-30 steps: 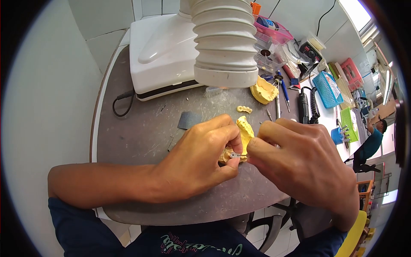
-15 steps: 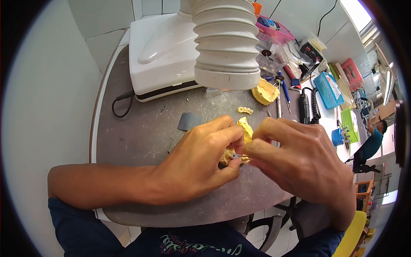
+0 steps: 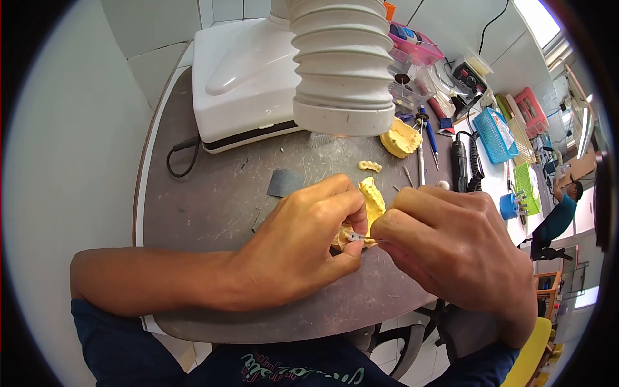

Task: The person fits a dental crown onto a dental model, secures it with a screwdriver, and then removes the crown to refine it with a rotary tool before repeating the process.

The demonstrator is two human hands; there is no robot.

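My left hand (image 3: 309,232) is closed, with thumb and forefinger pinching a small grey metal piece (image 3: 354,237) that shows a hole. A thin golden-looking shaft (image 3: 369,239) runs from this piece to the fingertips of my right hand (image 3: 454,242), which are closed on its other end. Its far end and any handle are hidden by the fingers. Just beneath and behind the fingertips lies a yellow dental cast (image 3: 373,200), partly covered by my left hand. A short cream-coloured dental bridge (image 3: 369,166) rests on the table behind the cast.
A second yellow cast (image 3: 401,138) sits by the white suction hose (image 3: 343,71). A grey abrasive sheet (image 3: 284,183) lies left of the cast. Slim tools and a black handpiece (image 3: 459,164) are at right. Further right, a person (image 3: 560,219) is nearby.
My right hand has shifted slightly and its fingers have curled in closer around the thin shaft. My left hand holds nearly the same place.
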